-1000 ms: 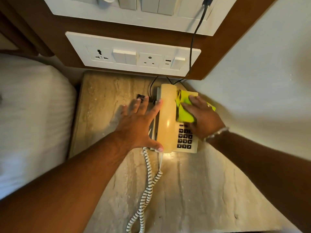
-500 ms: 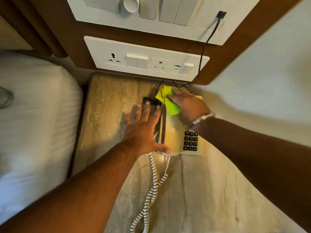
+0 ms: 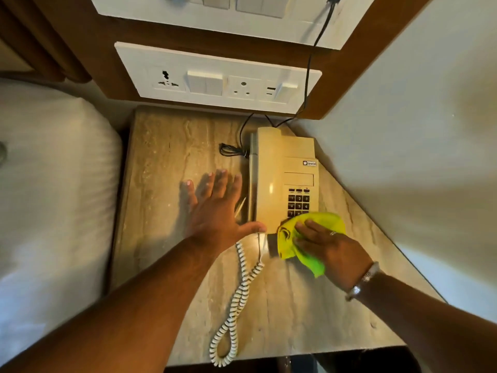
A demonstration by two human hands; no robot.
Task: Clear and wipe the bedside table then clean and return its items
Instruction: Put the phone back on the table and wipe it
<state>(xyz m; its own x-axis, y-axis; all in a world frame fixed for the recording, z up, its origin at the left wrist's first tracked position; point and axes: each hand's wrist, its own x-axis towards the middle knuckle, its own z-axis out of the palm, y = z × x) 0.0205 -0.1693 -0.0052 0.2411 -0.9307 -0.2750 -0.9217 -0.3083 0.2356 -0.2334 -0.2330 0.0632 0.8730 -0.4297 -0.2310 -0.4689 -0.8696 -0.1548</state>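
The beige phone is laid on the stone bedside table, its long side pointing away toward the wall sockets. It is steadied by the left hand, spread wide and flat beside it. A green cloth is pressed on the phone's near end by the right hand, its fingers laid flat on the cloth.

Warm, dim yellowish light, with a soft glare patch on the counter near the phone. Straight edges bow from wide-angle distortion; the bed at left is smeared by blur
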